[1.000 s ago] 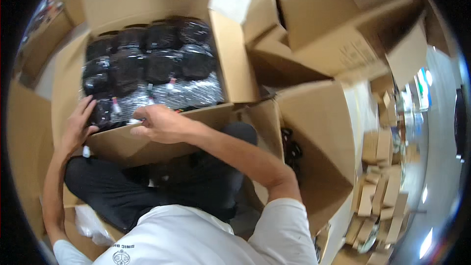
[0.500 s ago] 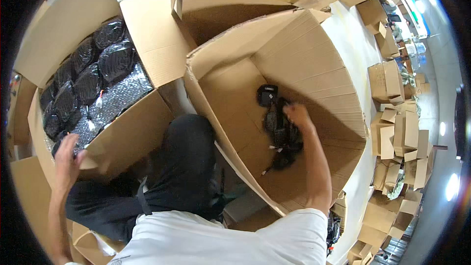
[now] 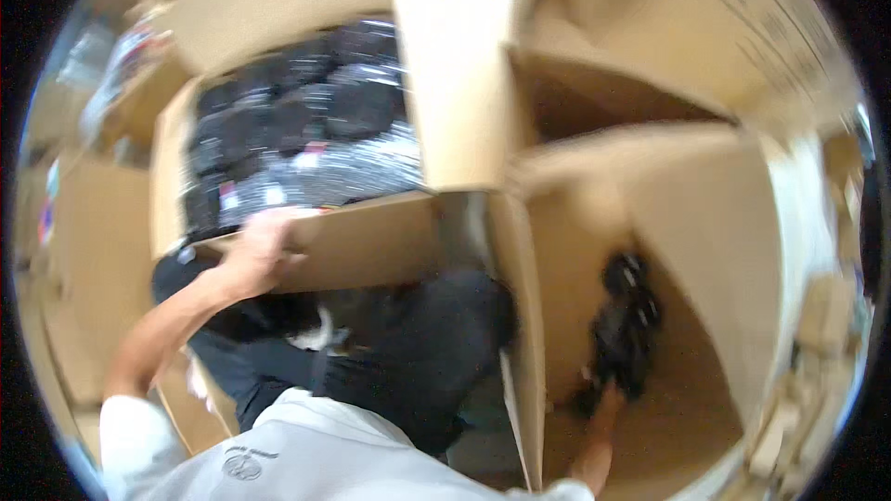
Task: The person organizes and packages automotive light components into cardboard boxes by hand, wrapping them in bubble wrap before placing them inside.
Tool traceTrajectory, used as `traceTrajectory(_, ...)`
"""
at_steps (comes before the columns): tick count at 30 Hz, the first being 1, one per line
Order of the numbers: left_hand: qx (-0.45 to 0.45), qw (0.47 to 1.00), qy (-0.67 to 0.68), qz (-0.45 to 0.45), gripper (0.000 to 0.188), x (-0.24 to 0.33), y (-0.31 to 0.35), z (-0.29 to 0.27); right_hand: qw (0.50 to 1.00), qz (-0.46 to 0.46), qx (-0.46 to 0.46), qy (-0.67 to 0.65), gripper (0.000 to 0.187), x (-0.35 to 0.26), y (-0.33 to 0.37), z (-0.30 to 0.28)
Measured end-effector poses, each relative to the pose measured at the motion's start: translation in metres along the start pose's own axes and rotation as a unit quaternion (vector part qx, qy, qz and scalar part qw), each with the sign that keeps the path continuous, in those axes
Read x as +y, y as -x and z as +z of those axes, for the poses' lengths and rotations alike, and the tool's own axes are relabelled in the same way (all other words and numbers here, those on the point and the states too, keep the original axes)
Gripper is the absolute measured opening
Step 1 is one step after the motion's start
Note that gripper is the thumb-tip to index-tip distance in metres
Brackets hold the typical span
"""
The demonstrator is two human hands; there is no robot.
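Observation:
My left hand [image 3: 264, 246] is at the near wall of the left cardboard box [image 3: 371, 241], its fingers over the top edge and the thumb outside. In that box lie several black items wrapped in clear plastic [image 3: 357, 107], with a sheet of bubble wrap [image 3: 348, 170] along the near side. My right hand [image 3: 605, 402] reaches deep into the large cardboard box [image 3: 696, 408] on the right. It touches the near end of a pile of black parts [image 3: 626, 325] on the bottom. Blur and the dark parts hide its fingers.
My bent legs in dark trousers [image 3: 390, 380] are between the two boxes and my body. Raised flaps [image 3: 455, 65] stand between the boxes. Another open box [image 3: 603, 97] is behind the large one. More cartons [image 3: 821, 315] line the right side, and cardboard [image 3: 102, 269] stands at the left.
The view has swung left, blurring the picture. My left hand has moved from the left box's near corner along its front edge. My right hand has shifted to the pile's near end.

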State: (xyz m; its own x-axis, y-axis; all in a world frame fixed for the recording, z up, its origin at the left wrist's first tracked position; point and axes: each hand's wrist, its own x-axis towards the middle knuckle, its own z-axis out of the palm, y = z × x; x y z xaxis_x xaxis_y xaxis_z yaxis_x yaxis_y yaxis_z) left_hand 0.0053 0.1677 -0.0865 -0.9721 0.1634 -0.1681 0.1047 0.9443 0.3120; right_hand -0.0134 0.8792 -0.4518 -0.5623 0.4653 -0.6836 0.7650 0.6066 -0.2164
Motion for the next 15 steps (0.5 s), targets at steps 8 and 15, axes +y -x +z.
traceTrajectory(8, 0.066, 0.997, -0.045, -0.017, 0.077, -0.013, 0.025, 0.02, 0.98, -0.165, -0.086, 0.066, 0.059, 0.008, -0.056, 0.004)
traceTrajectory(15, 0.06, 0.998, -0.029, 0.017, 0.075, -0.019, 0.006, 0.024, 0.999, -0.011, -0.013, 0.033, 0.057, 0.064, 0.056, -0.017)
